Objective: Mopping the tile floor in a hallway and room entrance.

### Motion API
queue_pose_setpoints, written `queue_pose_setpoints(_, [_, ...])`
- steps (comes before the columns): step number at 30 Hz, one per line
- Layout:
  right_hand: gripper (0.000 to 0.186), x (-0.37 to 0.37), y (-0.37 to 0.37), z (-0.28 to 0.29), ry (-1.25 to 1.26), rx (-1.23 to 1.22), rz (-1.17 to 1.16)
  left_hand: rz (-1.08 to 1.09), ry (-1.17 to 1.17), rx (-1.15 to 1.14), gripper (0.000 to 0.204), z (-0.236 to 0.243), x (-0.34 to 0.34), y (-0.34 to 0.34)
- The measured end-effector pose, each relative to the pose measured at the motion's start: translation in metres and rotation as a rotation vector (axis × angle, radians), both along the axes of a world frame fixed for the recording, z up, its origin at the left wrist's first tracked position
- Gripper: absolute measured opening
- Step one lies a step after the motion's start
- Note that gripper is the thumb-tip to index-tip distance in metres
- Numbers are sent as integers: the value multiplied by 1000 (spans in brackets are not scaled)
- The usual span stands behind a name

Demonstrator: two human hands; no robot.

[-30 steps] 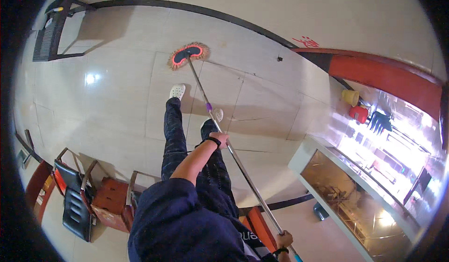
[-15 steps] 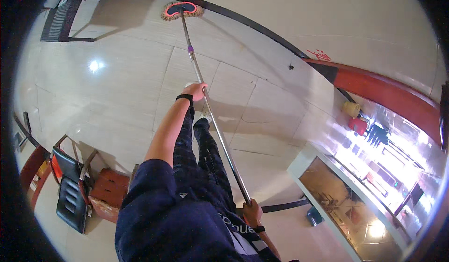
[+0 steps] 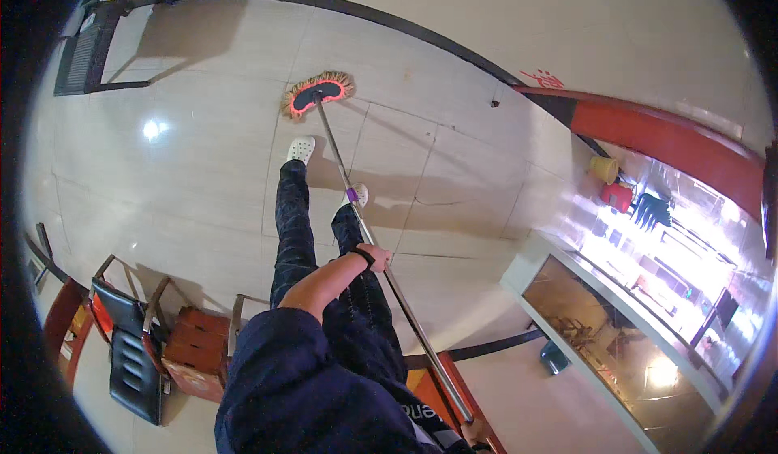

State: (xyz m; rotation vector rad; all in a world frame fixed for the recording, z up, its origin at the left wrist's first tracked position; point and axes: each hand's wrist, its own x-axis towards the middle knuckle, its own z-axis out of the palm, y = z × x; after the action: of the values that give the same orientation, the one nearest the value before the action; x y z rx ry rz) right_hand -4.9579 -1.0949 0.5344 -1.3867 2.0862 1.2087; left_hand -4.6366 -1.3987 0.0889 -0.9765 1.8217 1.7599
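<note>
A long-handled mop slants across the tiled floor, its tan fringed head (image 3: 344, 79) flat on the tiles beyond my feet. Red-pink edging surrounds a dark plate where the pole joins it. My left hand (image 3: 375, 257) is closed round the silver pole (image 3: 411, 321) about midway, below a purple collar (image 3: 352, 194). Low at the picture's edge, my right hand (image 3: 476, 432) grips the pole's near end; part of that hand is cut off from sight. The white clog (image 3: 301, 149) on my left foot is just short of the mop head.
A black skirting strip (image 3: 369, 13) runs along the far wall. At left stand a black padded chair (image 3: 134, 365) and a reddish-brown box (image 3: 194, 353). A dark rack-like stand (image 3: 85, 57) is at the far left. To the right is a glass-topped counter (image 3: 596, 336), with a yellow bin (image 3: 604, 169) beyond it.
The mop head has come away from the far wall toward my feet. Both hands have drawn back toward me and rightward with the pole, and my left foot now shows fully.
</note>
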Motion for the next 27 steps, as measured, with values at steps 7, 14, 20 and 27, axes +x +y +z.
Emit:
queue_pose_setpoints(7, [28,71,-21,-72,-43,49,-317,290,-157,-237,27,-42,121,-57])
queue_pose_setpoints(14, [19,206,-147,-142,-278,-7,-182,600,-339,-491,24,-45,232,-148])
queue_pose_setpoints(20, [14,216,-103,-131,-381,-74,-474,351,-316,-421,24,-15,231,-125])
queue_pose_setpoints(27, [20,139,35,-63,-293,118,-383,-355,74,-101,26,-6,158,-12])
